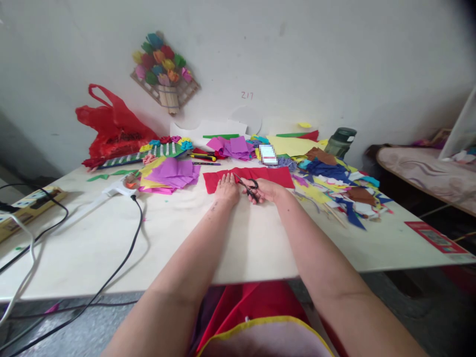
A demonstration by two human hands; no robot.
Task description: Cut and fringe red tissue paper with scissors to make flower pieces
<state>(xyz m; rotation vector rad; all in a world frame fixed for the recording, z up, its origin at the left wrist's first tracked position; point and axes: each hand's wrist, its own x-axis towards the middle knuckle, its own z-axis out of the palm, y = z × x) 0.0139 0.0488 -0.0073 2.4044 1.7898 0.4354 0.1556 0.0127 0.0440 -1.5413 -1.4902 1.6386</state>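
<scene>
A long strip of red paper [273, 177] lies across the white table in front of me. My left hand [227, 189] rests flat on the paper's left part, fingers stretched forward and holding nothing. Dark-handled scissors [252, 191] are in my right hand [262, 190], whose fingers are closed round the handles. The blades point up and left over the red paper, close to my left fingertips. Whether the blades are cutting into the paper is too small to tell.
Purple and yellow sheets [173, 173] and a glue gun [124, 186] with its black cable are on the left. A phone [267, 154] lies behind the paper. Colourful scraps [334, 173] and a dark bottle [340, 143] stand right. A power strip [33, 203] is far left.
</scene>
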